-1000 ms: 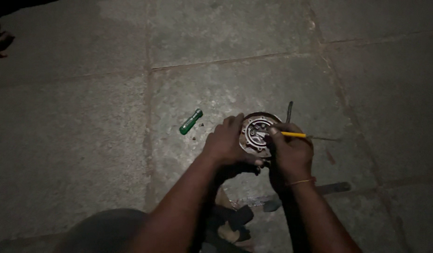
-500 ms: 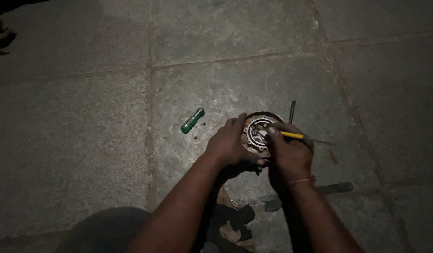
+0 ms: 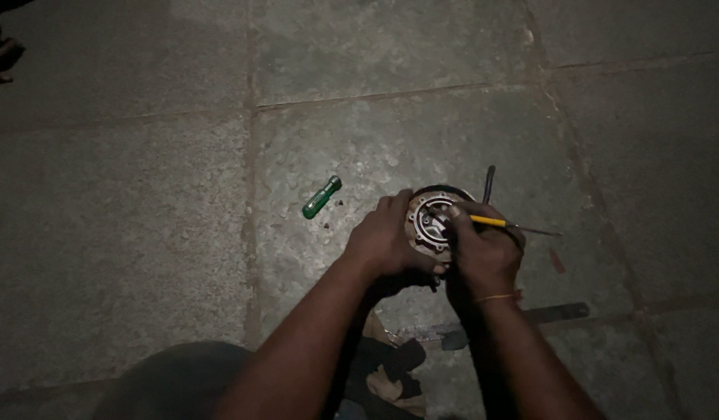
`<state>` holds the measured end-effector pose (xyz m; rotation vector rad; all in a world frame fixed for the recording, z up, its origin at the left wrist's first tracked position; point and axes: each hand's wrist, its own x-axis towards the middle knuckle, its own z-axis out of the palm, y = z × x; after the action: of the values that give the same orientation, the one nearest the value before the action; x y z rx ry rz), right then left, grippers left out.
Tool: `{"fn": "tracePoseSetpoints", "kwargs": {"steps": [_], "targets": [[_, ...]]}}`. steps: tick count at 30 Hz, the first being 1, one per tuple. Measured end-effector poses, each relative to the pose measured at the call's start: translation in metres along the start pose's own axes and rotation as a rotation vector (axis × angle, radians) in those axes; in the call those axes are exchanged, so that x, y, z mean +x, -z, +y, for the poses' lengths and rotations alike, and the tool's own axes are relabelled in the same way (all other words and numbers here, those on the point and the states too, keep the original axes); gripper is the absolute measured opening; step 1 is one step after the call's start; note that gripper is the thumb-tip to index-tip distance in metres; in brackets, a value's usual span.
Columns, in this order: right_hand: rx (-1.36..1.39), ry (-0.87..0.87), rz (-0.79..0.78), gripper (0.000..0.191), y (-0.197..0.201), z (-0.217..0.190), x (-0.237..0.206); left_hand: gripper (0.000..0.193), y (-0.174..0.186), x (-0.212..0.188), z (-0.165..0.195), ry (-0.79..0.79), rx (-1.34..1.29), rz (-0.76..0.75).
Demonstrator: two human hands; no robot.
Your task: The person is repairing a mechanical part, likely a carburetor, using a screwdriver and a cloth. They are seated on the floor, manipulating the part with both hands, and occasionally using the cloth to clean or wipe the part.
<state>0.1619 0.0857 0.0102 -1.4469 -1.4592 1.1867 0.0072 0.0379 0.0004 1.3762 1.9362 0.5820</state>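
Grey stone floor [image 3: 141,233], laid in large slabs with thin joints, carries everything here, lit in a patch at the middle and dark toward the edges. On it, just ahead of the person, lies a round metal part [image 3: 431,222], flat face up, with a ring of small holes and a dark rim. It sits directly between the two hands, touching both. The left hand [image 3: 386,241] is curled around the part's left edge, fingers closed on the rim and pinning it to the floor. The right hand [image 3: 484,253], with a thin band at the wrist, is closed on a yellow-handled screwdriver [image 3: 503,225]; its long axis runs nearly level from left to right, the handle end over the face of the round part and the thin shaft pointing away to the right. Both hands are equally near the part. Well apart to the left lies a green screwdriver handle [image 3: 321,197], tilted, with small dark bits beside it. A thin dark rod [image 3: 488,183] lies just behind the part, and a flat metal tool [image 3: 530,319] lies nearer the person, beside some crumpled cloth [image 3: 390,373]
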Motion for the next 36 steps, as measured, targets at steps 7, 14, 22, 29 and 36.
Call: {"fn": "tracePoseSetpoints", "kwargs": {"steps": [7, 14, 22, 29, 36], "targets": [[-0.041, 0.030, -0.004, 0.021, -0.003, 0.011, 0.001, 0.137, -0.003, -0.003, -0.005, -0.044, -0.025, 0.049], [-0.039, 0.046, -0.005, 0.027, 0.001, 0.021, 0.005, 0.137, -0.004, -0.002, -0.008, -0.028, -0.008, 0.054], [-0.246, 0.117, -0.067, 0.026, -0.001, 0.024, 0.003, 0.137, -0.007, -0.002, -0.011, -0.065, -0.023, 0.071], [0.210, -0.053, -0.063, 0.023, -0.001, 0.022, 0.001, 0.138, -0.009, 0.000, -0.011, -0.029, 0.007, 0.051], [-0.053, 0.178, -0.116, 0.019, 0.005, 0.023, 0.006, 0.138, -0.006, 0.000, -0.012, -0.013, -0.026, 0.020]]}}
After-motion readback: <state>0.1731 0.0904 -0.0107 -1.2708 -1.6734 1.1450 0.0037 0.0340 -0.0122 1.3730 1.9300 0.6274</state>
